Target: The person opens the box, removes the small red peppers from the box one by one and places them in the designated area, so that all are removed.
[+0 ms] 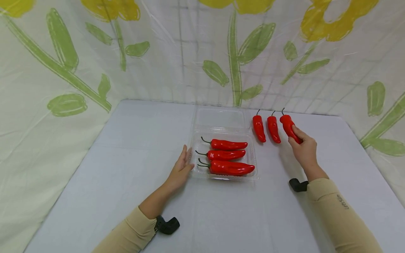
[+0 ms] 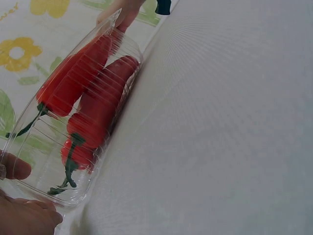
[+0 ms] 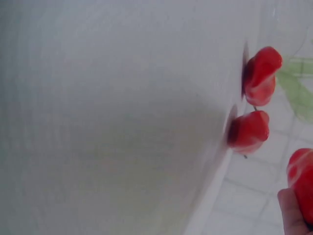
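In the head view, a clear plastic box [image 1: 226,178] holds several red peppers [image 1: 232,168] lying sideways, green stems to the left. My left hand [image 1: 178,175] touches the box's left side with fingers extended; in the left wrist view the hand [image 2: 27,215] is at the near end of the box [image 2: 73,199]. My right hand [image 1: 305,151] grips the lower part of a red pepper [image 1: 287,123], stem pointing away. Part of that pepper [image 3: 304,181] and a finger of the right hand [image 3: 292,213] show in the right wrist view.
Two more red peppers [image 1: 259,129] [image 1: 273,129] lie between the box and my right hand. The open lid [image 1: 221,118] lies flat behind the box. A flower-patterned cloth [image 1: 164,52] hangs behind the white table [image 1: 142,133].
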Demonstrator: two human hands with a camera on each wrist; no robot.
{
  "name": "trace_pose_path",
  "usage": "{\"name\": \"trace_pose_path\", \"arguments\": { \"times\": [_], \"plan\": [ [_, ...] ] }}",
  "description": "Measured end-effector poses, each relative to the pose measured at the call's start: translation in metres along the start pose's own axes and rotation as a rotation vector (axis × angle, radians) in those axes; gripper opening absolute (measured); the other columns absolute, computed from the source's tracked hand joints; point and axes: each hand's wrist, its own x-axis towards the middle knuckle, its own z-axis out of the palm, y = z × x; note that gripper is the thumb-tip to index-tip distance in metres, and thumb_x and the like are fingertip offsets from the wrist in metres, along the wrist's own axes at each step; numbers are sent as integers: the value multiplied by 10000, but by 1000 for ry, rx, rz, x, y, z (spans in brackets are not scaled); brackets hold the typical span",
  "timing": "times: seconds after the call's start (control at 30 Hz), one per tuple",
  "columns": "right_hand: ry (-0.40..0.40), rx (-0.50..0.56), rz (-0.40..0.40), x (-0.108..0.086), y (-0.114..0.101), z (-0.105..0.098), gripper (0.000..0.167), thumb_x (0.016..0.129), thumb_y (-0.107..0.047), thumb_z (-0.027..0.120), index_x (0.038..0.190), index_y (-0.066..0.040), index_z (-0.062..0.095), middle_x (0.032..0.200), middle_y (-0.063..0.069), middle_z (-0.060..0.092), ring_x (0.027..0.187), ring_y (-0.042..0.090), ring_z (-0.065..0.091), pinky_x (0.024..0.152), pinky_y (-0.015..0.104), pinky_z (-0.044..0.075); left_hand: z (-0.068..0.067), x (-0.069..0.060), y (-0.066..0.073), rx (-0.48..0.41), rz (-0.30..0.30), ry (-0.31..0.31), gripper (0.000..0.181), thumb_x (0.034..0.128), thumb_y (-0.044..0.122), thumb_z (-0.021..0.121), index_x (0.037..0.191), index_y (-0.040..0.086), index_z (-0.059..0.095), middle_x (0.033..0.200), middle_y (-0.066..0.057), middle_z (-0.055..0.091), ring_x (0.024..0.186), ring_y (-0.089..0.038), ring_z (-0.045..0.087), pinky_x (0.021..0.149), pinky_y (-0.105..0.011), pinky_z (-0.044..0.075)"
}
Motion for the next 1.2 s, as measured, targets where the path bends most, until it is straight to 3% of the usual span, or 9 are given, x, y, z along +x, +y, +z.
{"name": "trace_pose_path", "arguments": {
  "times": [0.37,0.8,1.0,1.2],
  "plan": [
    [-22,-16,38,15,7,-4,483,947,-150,477,1410,-182,345,1447,133,397,1318,378,386,1018,526,379,1,0,-1,-32,17,-4,714,882,-79,337,1460,-54,-81,1547,-230,76,1438,-326,46,1151,-472,74],
    [-60,-85,119,44,8,-11,490,951,-185,446,1422,-171,309,1423,233,408,1216,392,404,939,480,436,0,0,-1,-34,8,-1,710,888,-75,333,1464,-43,-81,1553,-213,71,1443,-310,38,1154,-462,72],
    [-59,-95,137,56,12,-9,494,945,-182,437,1419,-158,300,1428,238,397,1220,392,407,962,488,435,1,0,-1,-38,7,-4,708,892,-73,335,1466,-39,-78,1553,-213,72,1443,-310,34,1156,-464,68],
    [-174,-129,198,62,19,-6,515,957,-195,432,1432,-125,248,1431,303,343,1249,426,369,993,501,415,1,0,0,-39,-2,0,715,891,-65,346,1469,-32,-75,1556,-202,79,1445,-298,40,1159,-451,69]
  ]
}}
